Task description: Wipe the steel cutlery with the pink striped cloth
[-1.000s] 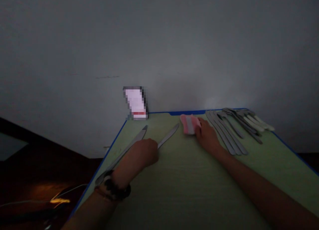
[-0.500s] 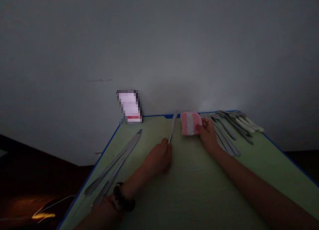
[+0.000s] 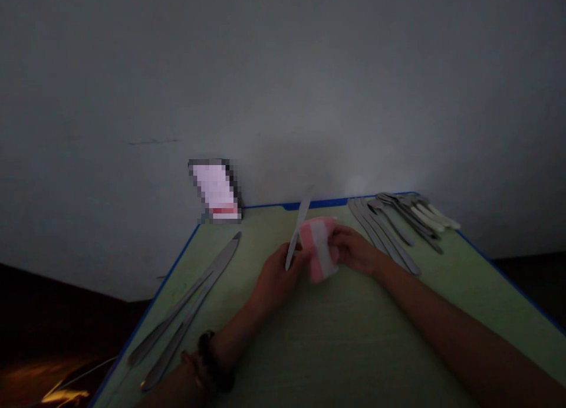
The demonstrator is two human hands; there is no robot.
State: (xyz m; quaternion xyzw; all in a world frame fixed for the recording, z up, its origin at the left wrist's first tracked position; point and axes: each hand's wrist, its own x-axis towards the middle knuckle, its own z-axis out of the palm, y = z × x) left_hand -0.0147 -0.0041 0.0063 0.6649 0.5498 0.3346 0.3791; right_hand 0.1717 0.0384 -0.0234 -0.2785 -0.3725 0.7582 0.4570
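Silver table knife (image 3: pixel 297 231) gripped at its lower end in the L hand (image 3: pixel 276 281), fingers closed round it, other end raised off the surface. Long axis runs away from the person, leaning a bit right, tip aimed past the far edge. Pink-and-white sponge (image 3: pixel 318 249) pressed up against the knife's right side, held btwn both hands, R hand (image 3: pixel 351 249) closed on its right end w/ fingers wrapped over it. Can't tell if the sponge also touches the L hand's fingers, they're too dark.

Both hands sit mid-way along the green table (image 3: pixel 354 343), which has a blue edge (image 3: pixel 318 204). Two more knives (image 3: pixel 186 308) lie side by side near the left edge, tips toward the far left corner. Heap of cutlery (image 3: pixel 398 219) near the far right corner. Blurred pink-white card (image 3: pixel 215 190) leans on the grey wall (image 3: pixel 283 89) just past the far left corner. Dark floor (image 3: pixel 53 337) below left, w/ a faint orange glow.
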